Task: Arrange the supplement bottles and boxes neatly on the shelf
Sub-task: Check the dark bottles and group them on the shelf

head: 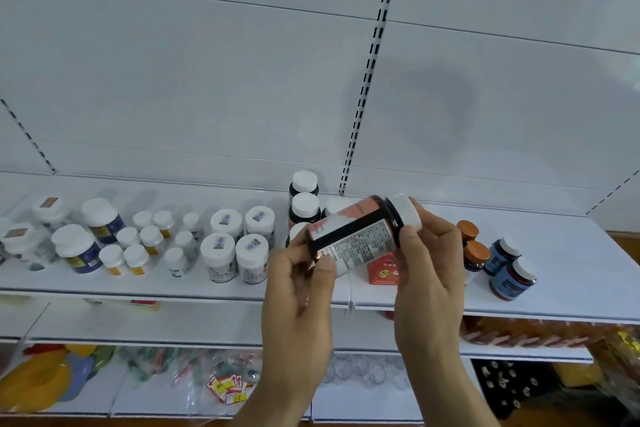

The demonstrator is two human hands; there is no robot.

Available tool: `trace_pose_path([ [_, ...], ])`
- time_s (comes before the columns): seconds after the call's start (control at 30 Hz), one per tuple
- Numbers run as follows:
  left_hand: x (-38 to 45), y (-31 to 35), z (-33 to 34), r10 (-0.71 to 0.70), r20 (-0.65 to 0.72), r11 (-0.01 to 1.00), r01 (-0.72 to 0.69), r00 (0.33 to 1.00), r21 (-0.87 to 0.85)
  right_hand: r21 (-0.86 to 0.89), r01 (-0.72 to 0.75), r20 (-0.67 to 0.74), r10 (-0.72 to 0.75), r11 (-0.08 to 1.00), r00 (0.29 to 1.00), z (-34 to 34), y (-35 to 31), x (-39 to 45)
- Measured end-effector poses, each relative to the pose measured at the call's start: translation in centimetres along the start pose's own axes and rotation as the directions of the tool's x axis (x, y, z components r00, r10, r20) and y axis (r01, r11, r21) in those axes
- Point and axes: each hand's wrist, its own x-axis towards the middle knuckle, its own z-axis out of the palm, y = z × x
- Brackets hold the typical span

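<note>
I hold a dark supplement bottle (360,234) with a white cap and a pink and white label on its side in front of the white shelf (207,289). My left hand (299,291) grips its base end, thumb on the label. My right hand (427,263) grips the cap end. Behind the bottle stand matching dark bottles (304,198) in a row. A red box (382,270) sits on the shelf, partly hidden by my hands. Orange-capped bottles (475,253) and blue-labelled bottles (509,270) stand at the right.
White-capped bottles of several sizes (235,250) fill the left part of the shelf, with blue-labelled tubs (86,239) further left. Lower shelves hold bagged goods (207,378) and price tags. A slotted upright (369,80) runs up the back panel.
</note>
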Motion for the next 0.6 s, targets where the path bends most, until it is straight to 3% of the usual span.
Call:
trace_pose_path([
  [0.13,0.9,-0.1,0.1,-0.009,-0.058,0.999,0.011,0.998,0.035,-0.003,-0.001,0.035,0.001,1.0,0.999,-0.3,-0.1,0.5],
  [0.27,1.0,0.3,0.4,-0.043,-0.023,0.999,0.043,0.999,0.011,-0.093,0.018,0.018,-0.017,0.995,1.0,-0.1,-0.4,1.0],
  [0.6,1.5,-0.4,0.3,-0.064,-0.048,0.997,0.066,0.997,0.051,0.006,-0.018,0.112,0.017,1.0,0.994,-0.5,-0.1,0.9],
])
